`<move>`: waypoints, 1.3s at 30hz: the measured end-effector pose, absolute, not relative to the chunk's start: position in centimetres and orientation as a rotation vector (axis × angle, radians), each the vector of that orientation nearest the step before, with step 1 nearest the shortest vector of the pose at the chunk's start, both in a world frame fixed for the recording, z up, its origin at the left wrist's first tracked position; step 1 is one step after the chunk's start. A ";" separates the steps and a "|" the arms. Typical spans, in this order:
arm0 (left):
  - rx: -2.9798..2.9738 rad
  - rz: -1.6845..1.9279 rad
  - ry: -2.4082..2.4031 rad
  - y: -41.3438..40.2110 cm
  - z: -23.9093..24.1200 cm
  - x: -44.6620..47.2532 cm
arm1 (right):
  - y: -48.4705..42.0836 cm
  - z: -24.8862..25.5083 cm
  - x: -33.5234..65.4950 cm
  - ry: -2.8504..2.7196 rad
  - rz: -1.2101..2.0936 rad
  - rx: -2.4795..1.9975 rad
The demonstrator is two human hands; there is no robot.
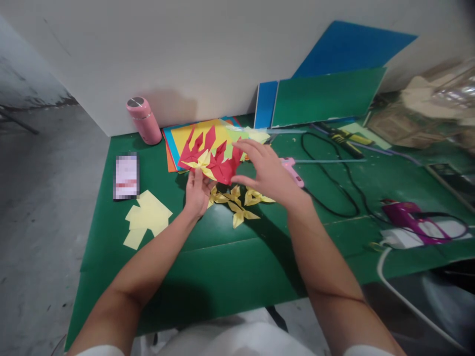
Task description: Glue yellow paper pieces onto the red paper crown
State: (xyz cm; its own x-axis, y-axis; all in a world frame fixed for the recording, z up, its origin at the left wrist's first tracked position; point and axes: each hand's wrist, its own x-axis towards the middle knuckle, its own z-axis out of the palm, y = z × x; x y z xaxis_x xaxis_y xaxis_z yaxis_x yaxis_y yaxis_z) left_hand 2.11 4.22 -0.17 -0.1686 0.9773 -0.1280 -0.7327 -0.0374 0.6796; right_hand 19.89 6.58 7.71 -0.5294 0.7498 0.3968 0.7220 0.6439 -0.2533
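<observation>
My left hand (pixel 198 194) grips a red folded-paper piece (pixel 221 167) with pointed tips, its thumb near a yellow paper flower (pixel 202 164) on the piece's left part. My right hand (pixel 265 170) is open, thumb and fingers spread around the right end of the red paper; whether they touch it I cannot tell. Below the hands, several folded yellow paper flowers (pixel 243 215) lie on the green tabletop (pixel 222 277). Behind the red piece is a stack of coloured paper sheets (pixel 181 136), partly hidden. A pink glue gun (pixel 293 171) lies just beyond my right wrist.
Pale yellow paper squares (pixel 148 217) and a phone (pixel 126 176) lie at the left, near a pink bottle (pixel 144 121). A black cord (pixel 322 168) loops at the right, toward a white power strip (pixel 401 238). Green and blue boards (pixel 326 99) lean on the wall.
</observation>
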 end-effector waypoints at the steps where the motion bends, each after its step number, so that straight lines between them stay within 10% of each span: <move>1: 0.459 1.597 0.720 4.1 -0.1 2.1 | 6.6 7.6 19.9 -2.423 0.135 -1.111; 15: 0.544 1.542 0.795 4.0 -0.6 3.1 | 6.6 6.9 18.5 -2.331 0.374 -0.854; 28: 0.447 1.603 0.865 4.4 -0.4 2.5 | 7.0 -0.1 32.2 -1.491 0.011 -2.126; 39: 0.474 1.651 0.901 4.4 -0.4 2.8 | 7.4 -1.1 32.8 -1.745 0.161 -2.212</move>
